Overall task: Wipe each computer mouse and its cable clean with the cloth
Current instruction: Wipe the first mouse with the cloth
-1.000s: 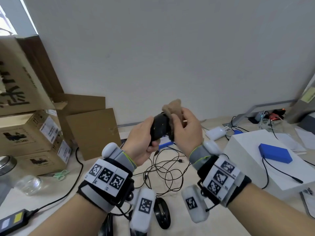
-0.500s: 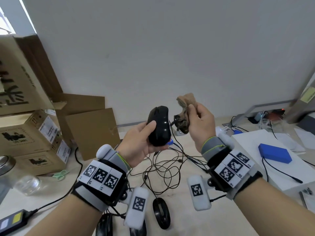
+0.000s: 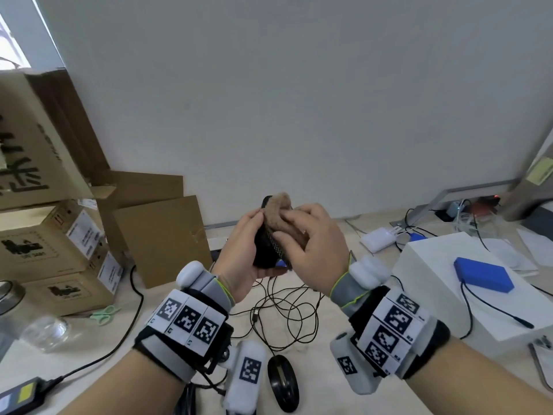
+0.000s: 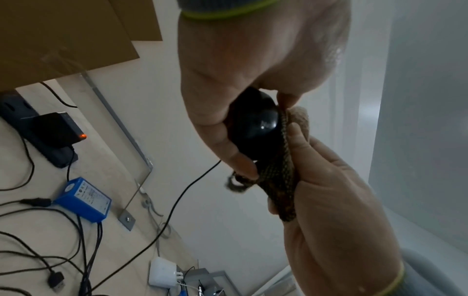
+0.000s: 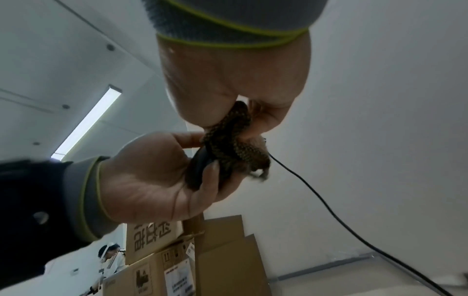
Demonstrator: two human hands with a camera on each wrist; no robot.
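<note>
My left hand [image 3: 245,250] grips a glossy black mouse [image 3: 264,250] held up above the desk; the same mouse [image 4: 255,122] shows dark and shiny in the left wrist view. My right hand [image 3: 311,247] holds a brown cloth [image 3: 278,214] bunched in its fingers and presses it against the mouse's top. The cloth [image 5: 228,146] covers much of the mouse [image 5: 200,168] in the right wrist view. The mouse's thin black cable [image 5: 329,210] hangs down to a tangle of cables [image 3: 287,307] on the desk. Another black mouse [image 3: 282,381] lies on the desk between my wrists.
Cardboard boxes [image 3: 54,241] stack at the left, with green scissors [image 3: 104,314] and a glass jar [image 3: 45,330] in front. A white box [image 3: 449,283] carrying a blue block [image 3: 481,274] stands at the right. A power strip and chargers [image 3: 380,239] lie by the wall.
Half a second ago the cloth was held apart to the right of the mouse. My right hand has brought it back onto the mouse, and both hands have closed together.
</note>
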